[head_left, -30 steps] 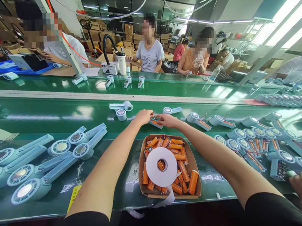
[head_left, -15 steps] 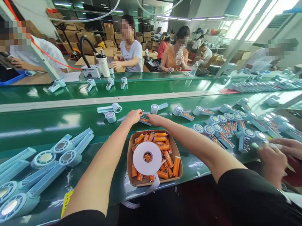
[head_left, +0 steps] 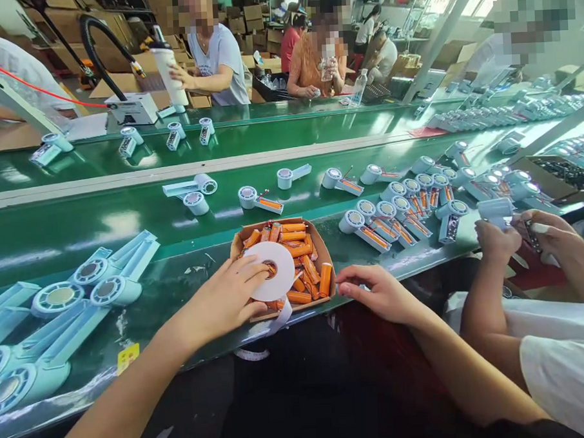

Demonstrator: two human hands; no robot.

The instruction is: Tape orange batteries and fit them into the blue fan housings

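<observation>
Lying partly under left hand point(head_left: 222, 299): tape roll point(head_left: 283, 274)

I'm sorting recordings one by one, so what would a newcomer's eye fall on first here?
Probably the orange cylinders in the box near the centre, with a white roll on top, under the left hand. The right hand is by the box's right edge. Next, pale blue housings lie in groups to either side.

Shines smooth and glossy on the green belt point(head_left: 54, 216); shows matt paper on the white roll point(head_left: 282, 274), dull cardboard on the box point(head_left: 322, 247). Gleams as plastic wrap on orange cylinders point(head_left: 311, 268), smooth plastic on pale-blue housings point(head_left: 130, 290), perhaps metal on their discs point(head_left: 58, 296).
</observation>
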